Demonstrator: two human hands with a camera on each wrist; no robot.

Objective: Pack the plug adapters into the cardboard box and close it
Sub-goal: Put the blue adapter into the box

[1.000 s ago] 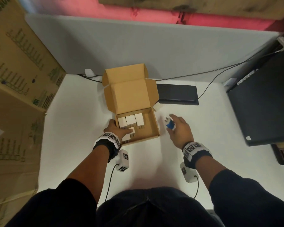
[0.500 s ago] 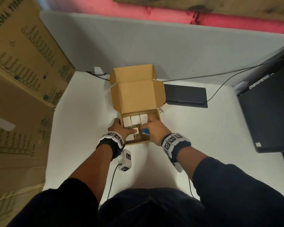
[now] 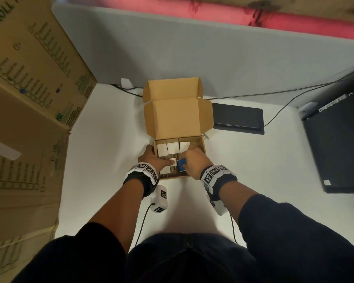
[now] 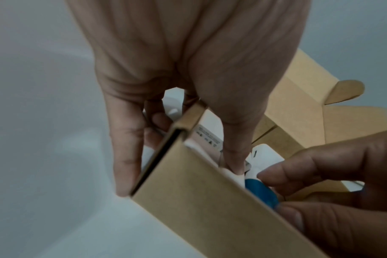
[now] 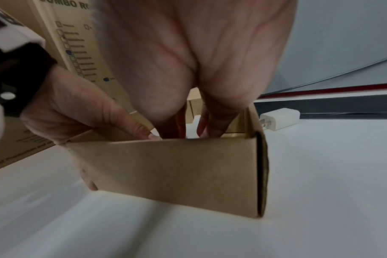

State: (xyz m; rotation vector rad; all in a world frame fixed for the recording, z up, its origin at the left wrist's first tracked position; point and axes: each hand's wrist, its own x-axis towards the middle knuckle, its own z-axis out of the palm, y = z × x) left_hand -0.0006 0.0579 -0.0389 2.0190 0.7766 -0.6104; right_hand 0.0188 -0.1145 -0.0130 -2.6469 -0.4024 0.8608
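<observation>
One cardboard box (image 3: pixel 178 117), four white adapters (image 3: pixel 163 150), one blue adapter (image 3: pixel 181 164)

Head view looks steeply down; both wrist views close, sharing cardboard box (image 3: pixel 180 119).

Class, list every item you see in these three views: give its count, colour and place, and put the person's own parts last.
cardboard box: one, brown, centre of table, lid open.
white adapters: at least four, white, inside the box.
blue adapter: one, blue, near row of the box, pinched by right hand.
loose adapter: one, white, on table right of box.
black slab: one, right of the lid.
large carton: one, brown, left.
table: one, white.
left hand: grips the box's left wall.
right hand: in the box.
</observation>
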